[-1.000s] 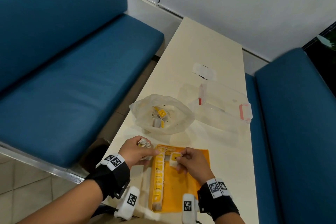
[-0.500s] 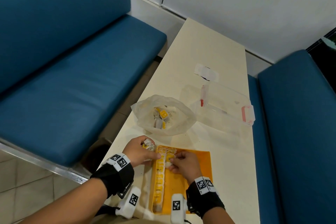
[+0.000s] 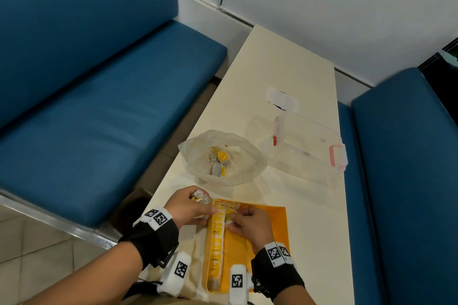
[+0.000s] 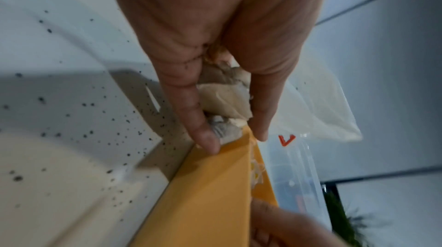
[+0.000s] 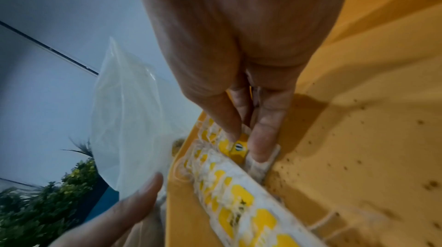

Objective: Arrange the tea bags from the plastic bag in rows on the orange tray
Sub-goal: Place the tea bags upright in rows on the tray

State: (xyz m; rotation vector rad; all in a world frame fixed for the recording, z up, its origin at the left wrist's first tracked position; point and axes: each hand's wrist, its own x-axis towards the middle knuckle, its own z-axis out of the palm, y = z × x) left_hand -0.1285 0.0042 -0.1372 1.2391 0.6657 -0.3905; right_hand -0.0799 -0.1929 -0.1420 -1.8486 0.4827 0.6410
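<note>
- Setting the next bag down well, I judge, means starting a second row square against the finished one, tag up, pressed flat before the fingers let go.
- The flat orange plastic tray (image 3: 262, 235) lies at the lower centre of the head view on the long cream table (image 3: 285, 69); one full row of white tea bags with yellow tags (image 3: 216, 242) runs along its left wall, and the rest of its floor is bare.
- The crumpled clear plastic bag (image 3: 223, 156), just above the tray in the frame, lies open with more tea bags (image 3: 219, 161) inside.
- The right hand (image 3: 250, 225) pinches a single yellow-tagged tea bag (image 5: 239, 149) between thumb and fingers at the upper end of the row, touching the tray floor.
- The left hand (image 3: 188, 208) is curled round a small bunch of spare tea bags (image 4: 224, 100) at the tray's upper left corner, its fingertips against the rim.
- A clear plastic lidded box with pink latches (image 3: 309, 146) sits at centre right, well apart from the tray; nothing blocks the bare floor.
- Dark specks of tea dust dot the tray and table; loose strings in the row could snag the new bag, I judge.
</note>
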